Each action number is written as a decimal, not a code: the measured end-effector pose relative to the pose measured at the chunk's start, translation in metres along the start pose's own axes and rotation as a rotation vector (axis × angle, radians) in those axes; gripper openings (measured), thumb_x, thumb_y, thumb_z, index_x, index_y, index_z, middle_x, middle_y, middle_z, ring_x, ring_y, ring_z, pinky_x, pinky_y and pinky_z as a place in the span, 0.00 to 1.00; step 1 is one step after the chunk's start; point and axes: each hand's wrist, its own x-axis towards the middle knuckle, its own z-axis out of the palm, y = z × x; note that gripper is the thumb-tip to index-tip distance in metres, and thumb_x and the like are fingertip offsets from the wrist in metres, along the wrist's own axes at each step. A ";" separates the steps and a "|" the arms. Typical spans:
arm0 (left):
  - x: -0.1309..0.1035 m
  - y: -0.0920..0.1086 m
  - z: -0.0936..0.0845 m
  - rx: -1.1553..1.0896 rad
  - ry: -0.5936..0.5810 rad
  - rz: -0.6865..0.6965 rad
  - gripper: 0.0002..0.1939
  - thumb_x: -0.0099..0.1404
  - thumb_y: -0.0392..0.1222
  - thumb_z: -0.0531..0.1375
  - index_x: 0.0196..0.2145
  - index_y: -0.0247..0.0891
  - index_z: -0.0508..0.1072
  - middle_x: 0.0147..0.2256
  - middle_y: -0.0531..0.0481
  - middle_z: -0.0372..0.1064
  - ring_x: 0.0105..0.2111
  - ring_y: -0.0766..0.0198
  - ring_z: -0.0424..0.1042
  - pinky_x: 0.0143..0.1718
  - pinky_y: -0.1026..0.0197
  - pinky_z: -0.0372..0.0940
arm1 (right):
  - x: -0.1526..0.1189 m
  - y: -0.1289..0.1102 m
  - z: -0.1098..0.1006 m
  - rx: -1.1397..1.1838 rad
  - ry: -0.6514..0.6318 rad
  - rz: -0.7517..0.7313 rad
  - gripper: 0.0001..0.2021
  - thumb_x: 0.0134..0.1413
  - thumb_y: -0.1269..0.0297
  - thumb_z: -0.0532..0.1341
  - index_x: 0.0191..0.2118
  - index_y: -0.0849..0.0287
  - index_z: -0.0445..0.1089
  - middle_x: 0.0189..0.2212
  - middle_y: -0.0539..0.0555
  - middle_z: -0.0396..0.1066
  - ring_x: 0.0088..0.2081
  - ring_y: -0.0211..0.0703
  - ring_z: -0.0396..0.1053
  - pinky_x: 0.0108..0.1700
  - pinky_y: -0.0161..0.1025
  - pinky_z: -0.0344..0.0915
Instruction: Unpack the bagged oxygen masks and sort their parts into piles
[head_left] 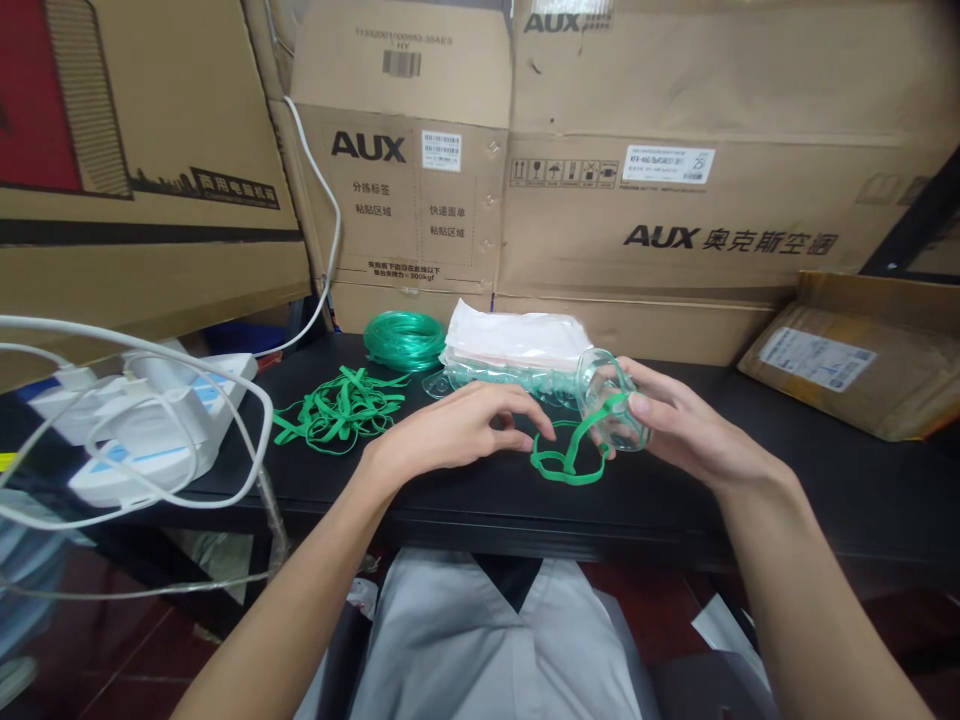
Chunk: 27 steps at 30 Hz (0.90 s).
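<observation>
A clear plastic face mask (pixel 622 425) is in my right hand (pixel 682 420), tilted above the black table, with fingers and thumb closed around its rim. A green elastic strap (pixel 574 470) hangs from the mask in a loop toward the left. My left hand (pixel 480 425) is by the left side of that loop, thumb and fingers slightly apart. Whether its fingertips touch the strap is hard to tell. Behind the hands, more clear masks (pixel 517 385) lie under white paper or packaging (pixel 514 335).
A pile of green straps (pixel 345 410) and a coil of green tubing (pixel 405 340) lie on the black table (pixel 787 480). White power strips (pixel 165 440) with looping cables occupy the left. A taped carton (pixel 862 350) stands right; large cardboard boxes (pixel 637 210) line the back.
</observation>
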 end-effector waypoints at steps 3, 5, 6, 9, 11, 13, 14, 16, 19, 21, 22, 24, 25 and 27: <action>0.002 0.002 0.000 0.000 0.051 0.005 0.07 0.70 0.43 0.63 0.44 0.43 0.80 0.44 0.52 0.78 0.44 0.61 0.73 0.48 0.61 0.63 | 0.000 -0.001 0.002 0.016 0.013 -0.004 0.19 0.56 0.52 0.70 0.50 0.53 0.73 0.32 0.50 0.70 0.30 0.40 0.68 0.34 0.40 0.72; 0.003 0.002 0.000 -0.002 0.095 0.016 0.06 0.70 0.42 0.63 0.42 0.42 0.80 0.44 0.51 0.78 0.45 0.60 0.74 0.49 0.61 0.63 | 0.000 0.000 0.002 0.005 -0.001 0.002 0.20 0.57 0.51 0.70 0.52 0.52 0.73 0.34 0.52 0.72 0.32 0.43 0.71 0.36 0.42 0.73; 0.004 0.002 0.000 -0.007 0.124 0.024 0.06 0.70 0.42 0.63 0.41 0.41 0.80 0.44 0.50 0.77 0.45 0.60 0.73 0.50 0.61 0.62 | 0.001 0.000 0.001 -0.009 -0.008 0.002 0.20 0.58 0.52 0.69 0.53 0.52 0.73 0.36 0.53 0.73 0.34 0.44 0.72 0.38 0.43 0.73; 0.005 0.002 -0.001 -0.048 0.223 0.025 0.06 0.69 0.42 0.63 0.39 0.39 0.80 0.45 0.49 0.76 0.46 0.60 0.73 0.50 0.61 0.63 | 0.002 0.001 0.000 -0.103 -0.013 -0.018 0.20 0.59 0.54 0.69 0.55 0.50 0.72 0.42 0.54 0.75 0.39 0.47 0.75 0.45 0.46 0.73; 0.004 0.001 -0.003 -0.064 0.261 -0.016 0.07 0.69 0.43 0.63 0.39 0.39 0.80 0.45 0.49 0.77 0.44 0.60 0.73 0.47 0.62 0.63 | 0.003 0.001 -0.001 -0.174 0.000 -0.056 0.19 0.58 0.56 0.70 0.54 0.50 0.73 0.43 0.54 0.75 0.41 0.46 0.74 0.48 0.46 0.73; 0.003 0.001 -0.005 -0.043 0.289 -0.078 0.09 0.69 0.45 0.62 0.39 0.39 0.80 0.41 0.51 0.78 0.39 0.61 0.73 0.43 0.63 0.63 | 0.005 0.001 -0.003 -0.225 0.012 -0.079 0.19 0.56 0.58 0.71 0.53 0.50 0.74 0.44 0.53 0.75 0.43 0.46 0.74 0.49 0.45 0.73; 0.003 0.001 -0.006 -0.024 0.304 -0.108 0.10 0.69 0.46 0.62 0.39 0.38 0.80 0.39 0.51 0.78 0.37 0.62 0.72 0.40 0.63 0.62 | 0.005 0.000 -0.004 -0.241 0.017 -0.085 0.19 0.55 0.59 0.72 0.52 0.50 0.74 0.44 0.53 0.75 0.43 0.46 0.74 0.49 0.45 0.73; 0.002 0.000 -0.008 0.019 0.345 -0.152 0.12 0.69 0.47 0.61 0.39 0.38 0.81 0.36 0.52 0.78 0.35 0.62 0.71 0.38 0.63 0.61 | 0.006 0.000 -0.007 -0.261 0.019 -0.077 0.20 0.53 0.61 0.73 0.52 0.50 0.74 0.45 0.53 0.76 0.45 0.47 0.75 0.51 0.45 0.72; 0.000 0.000 -0.009 0.066 0.355 -0.197 0.10 0.68 0.45 0.62 0.37 0.38 0.81 0.34 0.52 0.78 0.34 0.62 0.72 0.36 0.64 0.61 | 0.006 -0.001 -0.010 -0.285 0.057 -0.075 0.24 0.49 0.61 0.75 0.53 0.51 0.74 0.51 0.54 0.76 0.52 0.50 0.74 0.57 0.48 0.70; 0.000 0.000 -0.008 0.059 0.296 -0.221 0.10 0.67 0.45 0.62 0.39 0.39 0.82 0.33 0.53 0.79 0.33 0.63 0.73 0.35 0.65 0.61 | 0.006 -0.001 -0.011 -0.306 0.117 -0.084 0.26 0.48 0.60 0.76 0.54 0.51 0.74 0.55 0.55 0.74 0.55 0.52 0.73 0.60 0.50 0.68; -0.001 0.000 -0.007 0.053 0.264 -0.228 0.11 0.68 0.45 0.61 0.41 0.40 0.82 0.33 0.53 0.79 0.33 0.63 0.74 0.35 0.65 0.62 | 0.006 -0.001 -0.011 -0.316 0.145 -0.090 0.26 0.48 0.59 0.76 0.54 0.51 0.73 0.56 0.55 0.74 0.56 0.53 0.72 0.61 0.51 0.67; -0.002 0.000 -0.006 0.059 0.221 -0.232 0.13 0.68 0.45 0.61 0.45 0.42 0.83 0.34 0.53 0.80 0.34 0.62 0.75 0.37 0.64 0.63 | 0.006 -0.001 -0.012 -0.332 0.179 -0.094 0.27 0.48 0.58 0.76 0.54 0.52 0.73 0.57 0.55 0.74 0.57 0.54 0.72 0.63 0.53 0.66; -0.002 0.000 -0.005 0.074 0.208 -0.232 0.13 0.69 0.46 0.60 0.46 0.44 0.83 0.35 0.53 0.80 0.35 0.61 0.76 0.38 0.64 0.63 | 0.007 -0.001 -0.012 -0.337 0.185 -0.093 0.27 0.47 0.57 0.76 0.53 0.53 0.73 0.57 0.56 0.74 0.58 0.54 0.71 0.64 0.54 0.65; -0.003 -0.001 -0.005 0.097 0.174 -0.238 0.14 0.69 0.47 0.60 0.46 0.45 0.83 0.37 0.52 0.81 0.37 0.59 0.76 0.39 0.63 0.63 | 0.007 0.000 -0.012 -0.352 0.181 -0.087 0.27 0.47 0.56 0.76 0.53 0.54 0.73 0.57 0.56 0.73 0.58 0.55 0.71 0.65 0.55 0.64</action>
